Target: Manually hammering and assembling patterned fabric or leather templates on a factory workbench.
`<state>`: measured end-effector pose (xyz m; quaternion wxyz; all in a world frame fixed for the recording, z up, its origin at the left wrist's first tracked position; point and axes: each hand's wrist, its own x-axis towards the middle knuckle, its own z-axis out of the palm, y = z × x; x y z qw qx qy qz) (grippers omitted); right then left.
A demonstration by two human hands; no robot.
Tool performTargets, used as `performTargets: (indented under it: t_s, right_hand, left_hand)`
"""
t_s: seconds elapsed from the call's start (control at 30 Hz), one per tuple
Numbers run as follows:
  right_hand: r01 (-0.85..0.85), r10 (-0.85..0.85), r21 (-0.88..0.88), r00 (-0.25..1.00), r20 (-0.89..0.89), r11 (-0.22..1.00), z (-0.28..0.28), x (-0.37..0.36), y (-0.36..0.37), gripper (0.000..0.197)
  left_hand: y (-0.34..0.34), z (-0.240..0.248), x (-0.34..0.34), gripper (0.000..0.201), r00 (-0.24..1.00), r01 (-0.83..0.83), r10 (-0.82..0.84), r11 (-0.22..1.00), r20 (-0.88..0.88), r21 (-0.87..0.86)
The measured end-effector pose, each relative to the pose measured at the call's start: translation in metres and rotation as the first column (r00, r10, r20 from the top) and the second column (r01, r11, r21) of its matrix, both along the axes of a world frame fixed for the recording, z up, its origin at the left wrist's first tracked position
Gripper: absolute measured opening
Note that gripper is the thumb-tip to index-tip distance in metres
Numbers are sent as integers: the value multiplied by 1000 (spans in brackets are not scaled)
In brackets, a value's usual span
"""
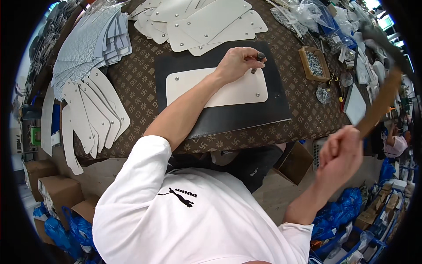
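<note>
A white rounded panel [187, 91] with metal studs near its corners lies flat on a black mat [233, 121]. My left hand [237, 65] is closed round a short dark metal punch [260, 57], which stands upright over the panel's far right corner. The spot under its tip is partly hidden by my fingers. Off to the right, my right hand [340, 154] grips the wooden handle of a hammer [381, 101], raised beyond the table's edge. The hammer's dark head is smeared by motion.
Studded white panels [211, 24] lie piled behind the mat, with more fanned panels [94, 116] at the left. Grey patterned sheets [90, 48] are stacked there too. On the right stands a cardboard box of small metal fasteners [314, 64], near plastic bags [323, 94] and tools.
</note>
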<state>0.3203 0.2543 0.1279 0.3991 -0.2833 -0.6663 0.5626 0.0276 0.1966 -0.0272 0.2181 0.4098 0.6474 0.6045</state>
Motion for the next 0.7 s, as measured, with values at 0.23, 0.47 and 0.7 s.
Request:
performTargets:
  t_s: [0.23, 0.47, 0.7]
  right_hand:
    - [-268, 212, 183, 937, 278, 946, -60, -42, 24, 35]
    - [-33, 69, -83, 871, 487, 996, -41, -3, -5, 35]
    - [132, -81, -146, 946, 314, 980, -12, 19, -21, 36]
  left_hand:
    - [2, -7, 9, 16, 994, -40, 33, 997, -107, -63]
    - [-5, 4, 18, 15, 991, 93, -101, 991, 90, 93]
    - [-13, 5, 49, 12, 984, 172, -173, 984, 31, 40]
